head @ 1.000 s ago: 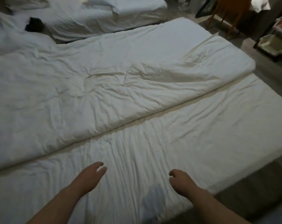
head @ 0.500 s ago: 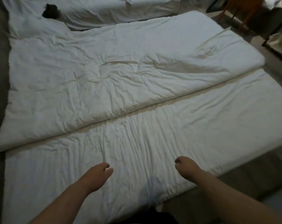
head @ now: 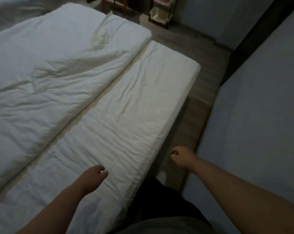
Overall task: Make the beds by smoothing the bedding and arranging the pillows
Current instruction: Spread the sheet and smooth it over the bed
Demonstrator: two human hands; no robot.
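A white duvet (head: 58, 65), folded back and wrinkled, covers the far half of the bed. The near half shows the creased white sheet (head: 129, 107) on the mattress. My left hand (head: 92, 178) hovers over the sheet near the bed's front edge, fingers loosely curled and holding nothing. My right hand (head: 181, 157) hangs past the mattress edge above the floor, fingers loosely curled, also holding nothing. No pillow is in view.
A narrow strip of wooden floor (head: 202, 92) runs between the bed and a blue-grey wall (head: 261, 115) on the right. A small shelf cart (head: 161, 12) and chair legs (head: 124, 5) stand beyond the bed's far corner. Another bed's bedding (head: 11, 10) shows at top left.
The view has swung right, so the bed's right edge, floor and wall now show. My right hand has come off the sheet to beyond the mattress edge. My left hand stays over the sheet.
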